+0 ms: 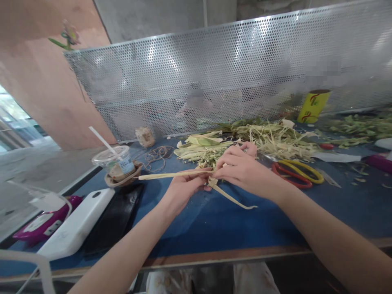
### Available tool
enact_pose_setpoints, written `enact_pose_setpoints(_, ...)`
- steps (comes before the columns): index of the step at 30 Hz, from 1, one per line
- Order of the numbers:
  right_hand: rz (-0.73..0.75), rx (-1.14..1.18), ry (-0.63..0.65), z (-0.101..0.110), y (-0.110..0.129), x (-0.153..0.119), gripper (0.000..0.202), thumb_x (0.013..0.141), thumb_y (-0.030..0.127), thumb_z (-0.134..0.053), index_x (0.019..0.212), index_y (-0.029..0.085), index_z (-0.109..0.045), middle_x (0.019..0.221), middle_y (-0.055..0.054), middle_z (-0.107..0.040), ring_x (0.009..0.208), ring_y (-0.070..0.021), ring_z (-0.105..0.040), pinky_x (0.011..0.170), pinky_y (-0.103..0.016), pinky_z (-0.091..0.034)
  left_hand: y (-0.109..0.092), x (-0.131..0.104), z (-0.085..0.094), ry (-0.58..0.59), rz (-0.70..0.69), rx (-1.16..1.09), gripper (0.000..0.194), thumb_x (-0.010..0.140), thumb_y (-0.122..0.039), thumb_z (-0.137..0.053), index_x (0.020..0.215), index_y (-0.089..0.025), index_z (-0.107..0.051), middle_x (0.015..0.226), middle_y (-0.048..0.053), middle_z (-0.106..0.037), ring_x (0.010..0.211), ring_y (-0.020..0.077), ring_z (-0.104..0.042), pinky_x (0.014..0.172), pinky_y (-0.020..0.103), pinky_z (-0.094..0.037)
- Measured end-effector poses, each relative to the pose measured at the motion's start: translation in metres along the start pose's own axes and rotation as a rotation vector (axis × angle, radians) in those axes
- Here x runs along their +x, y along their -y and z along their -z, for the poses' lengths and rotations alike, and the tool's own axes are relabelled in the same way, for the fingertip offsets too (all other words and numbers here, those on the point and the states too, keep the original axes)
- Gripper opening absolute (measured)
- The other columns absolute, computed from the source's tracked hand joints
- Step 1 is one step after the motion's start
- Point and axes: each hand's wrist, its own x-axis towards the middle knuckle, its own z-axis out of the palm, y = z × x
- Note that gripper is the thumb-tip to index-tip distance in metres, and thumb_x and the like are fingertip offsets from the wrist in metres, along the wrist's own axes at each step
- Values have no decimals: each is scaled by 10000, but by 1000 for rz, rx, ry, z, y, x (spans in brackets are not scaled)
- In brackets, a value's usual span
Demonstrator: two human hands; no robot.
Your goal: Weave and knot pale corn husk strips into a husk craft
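Both hands meet over the blue table, at a pale dried strip. My left hand (pixel 188 185) is closed on the long pale strip (pixel 165 176), which sticks out to the left past the wrist. My right hand (pixel 237 165) pinches the same piece near its knotted middle, fingers bent. From that knot a curled tail (pixel 232 197) hangs toward the lower right. Just behind the hands lies a heap of pale green husks (pixel 202 145), and more dry shredded husk (pixel 275 141) lies to its right. The fingertips partly hide the knot.
Red and yellow scissors (pixel 300 173) lie right of my right hand. Leftward are a drink cup (pixel 118 163) with a straw, twine (pixel 157 157), a black pouch (pixel 114 220), a white power bank (pixel 78 224) and a purple power strip (pixel 45 224). Behind stand a perforated metal screen (pixel 214 77) and yellow tube (pixel 314 107).
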Motion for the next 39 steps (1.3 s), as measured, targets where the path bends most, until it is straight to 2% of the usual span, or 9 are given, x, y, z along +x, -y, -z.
enact_pose_setpoints(4, 2, -80, 10, 3, 2, 0, 274, 892, 212, -393, 824, 211, -658, 882, -35, -593, 868, -171, -397, 750, -336, -255, 0, -1, 2, 49, 3, 1, 336, 567, -40, -643, 889, -123, -688, 846, 71, -690, 778, 155, -602, 653, 235, -478)
enact_pose_setpoints(11, 39, -172, 48, 1, 1, -1, 234, 874, 142, -408, 920, 218, -625, 893, -22, -592, 853, -169, -384, 733, -339, -217, -1, 1, 3, 14, -2, -13, 355, 552, -45, -672, 898, -122, -686, 816, 64, -691, 701, 129, -589, 636, 236, -474)
enact_pose_setpoints(17, 15, -251, -2, 1, 3, -2, 236, 877, 123, -410, 850, 240, -613, 836, 1, -590, 821, -152, -395, 742, -379, -157, 3, 3, 3, 20, -61, 14, 360, 544, -68, -698, 898, -131, -687, 833, 71, -692, 701, 144, -589, 622, 259, -488)
enact_pose_setpoints(22, 99, -341, 13, 1, 8, -3, 271, 882, 83, -357, 818, 208, -589, 826, -14, -591, 843, -158, -417, 743, -381, -177, 2, 4, 2, 16, -90, 54, 327, 528, -60, -700, 849, -126, -697, 696, 44, -689, 592, 120, -576, 600, 252, -486)
enact_pose_setpoints(30, 56, -135, -8, -7, 4, -4, 177, 876, 94, -357, 872, 153, -524, 861, -51, -599, 856, -154, -444, 742, -303, -289, 1, 3, 2, 27, -127, 133, 314, 552, -105, -703, 865, -134, -700, 723, 56, -684, 585, 124, -560, 563, 248, -469)
enact_pose_setpoints(34, 56, -37, -29, -9, 3, -3, 163, 877, 118, -373, 932, 176, -515, 883, -42, -591, 897, -154, -450, 768, -301, -308, 1, 1, 2, 59, -127, 125, 289, 563, -128, -711, 852, -121, -699, 694, 56, -668, 536, 98, -514, 473, 212, -417)
enact_pose_setpoints(36, -18, -7, -102, -9, 3, -2, 142, 872, 207, -422, 984, 190, -507, 973, -57, -575, 954, -175, -445, 799, -322, -309, 0, 1, 2, 50, -129, 77, 302, 569, -139, -716, 870, -125, -691, 725, 62, -672, 497, 76, -481, 427, 198, -377)
enact_pose_setpoints(39, -297, 42, -290, -9, 3, -1, 350, 819, 392, -488, 1099, 184, -457, 1058, -108, -518, 977, -223, -447, 816, -375, -318, -3, 2, 3, -13, -123, 4, 319, 577, -143, -719, 894, -129, -684, 749, 64, -677, 471, 56, -449, 403, 187, -340)
